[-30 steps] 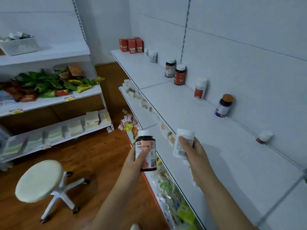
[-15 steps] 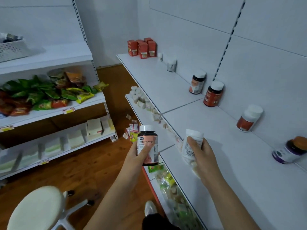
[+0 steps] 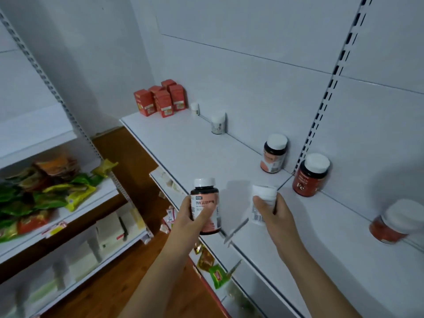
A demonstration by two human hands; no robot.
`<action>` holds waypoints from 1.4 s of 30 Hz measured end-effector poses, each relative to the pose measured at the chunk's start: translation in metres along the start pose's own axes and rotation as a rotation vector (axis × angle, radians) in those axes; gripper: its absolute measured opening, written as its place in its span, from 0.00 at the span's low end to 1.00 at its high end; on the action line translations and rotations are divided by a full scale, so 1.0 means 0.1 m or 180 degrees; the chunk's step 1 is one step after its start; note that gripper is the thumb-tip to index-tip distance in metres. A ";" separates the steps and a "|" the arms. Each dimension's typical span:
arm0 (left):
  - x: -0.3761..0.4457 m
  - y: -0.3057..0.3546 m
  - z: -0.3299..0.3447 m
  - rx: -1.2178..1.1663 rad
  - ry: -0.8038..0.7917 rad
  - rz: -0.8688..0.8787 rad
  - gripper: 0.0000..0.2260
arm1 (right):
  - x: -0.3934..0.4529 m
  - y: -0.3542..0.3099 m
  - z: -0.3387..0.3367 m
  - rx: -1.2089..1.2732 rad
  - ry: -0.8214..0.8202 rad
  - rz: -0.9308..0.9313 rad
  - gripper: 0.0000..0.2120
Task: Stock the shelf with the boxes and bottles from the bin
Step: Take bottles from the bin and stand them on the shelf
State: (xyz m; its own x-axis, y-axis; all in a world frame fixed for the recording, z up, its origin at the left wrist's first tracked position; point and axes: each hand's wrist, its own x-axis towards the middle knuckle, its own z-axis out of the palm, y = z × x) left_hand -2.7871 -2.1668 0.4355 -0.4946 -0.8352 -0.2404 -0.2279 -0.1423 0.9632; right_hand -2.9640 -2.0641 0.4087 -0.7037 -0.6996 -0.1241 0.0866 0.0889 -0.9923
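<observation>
Dark bottle (image 3: pixel 205 204) in left hand (image 3: pixel 190 218), white bottle (image 3: pixel 261 204) in right hand (image 3: pixel 276 216)

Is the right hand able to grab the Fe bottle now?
Probably not yet: the right hand already holds a white bottle. The Fe bottle stands close by with bare shelf between.

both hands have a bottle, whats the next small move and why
Probably reach the right hand forward and stand its white bottle by the back wall, in the gap between the pink-label bottle and the white jar. That stretch of shelf looks bare, and bottles line the wall. The left hand holds its dark bottle meanwhile.
</observation>
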 end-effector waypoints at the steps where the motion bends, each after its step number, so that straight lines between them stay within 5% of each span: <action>1: 0.14 0.01 -0.02 0.0006 -0.0073 0.0008 0.20 | 0.08 0.00 0.03 -0.0027 0.0073 -0.0022 0.09; 7: 1.08 0.16 0.00 0.0161 -0.0643 0.0242 0.29 | 0.45 0.04 0.14 -0.0202 0.0716 -0.0221 0.11; 15: 2.12 0.40 0.23 0.0499 -0.1534 0.1000 0.28 | 0.64 0.05 0.42 -0.0429 0.1772 -0.0250 0.13; 26: 2.96 0.48 0.46 0.1275 -0.2861 0.1971 0.33 | 0.57 0.09 0.67 -0.1067 0.2445 -0.0278 0.17; 33: 3.58 0.31 -0.62 0.2224 -0.2367 0.2803 0.19 | 0.90 0.03 1.32 -0.1687 0.2560 -0.0812 0.24; 38: 4.00 0.15 -1.35 0.3123 -0.1349 0.2863 0.28 | 1.41 -0.14 1.92 -0.1526 0.1737 -0.0855 0.26; 42: 4.04 0.11 -1.38 0.3320 -0.1049 0.2747 0.29 | 1.88 -0.18 2.16 -0.1464 0.1497 -0.0826 0.27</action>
State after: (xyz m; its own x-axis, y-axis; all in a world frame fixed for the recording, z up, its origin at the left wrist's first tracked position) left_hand -2.8732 -2.5789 0.3658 -0.9368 -0.2724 0.2196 -0.1939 0.9266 0.3223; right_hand -2.9451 -2.3503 0.4024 -0.9003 -0.3675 0.2333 -0.3590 0.3238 -0.8754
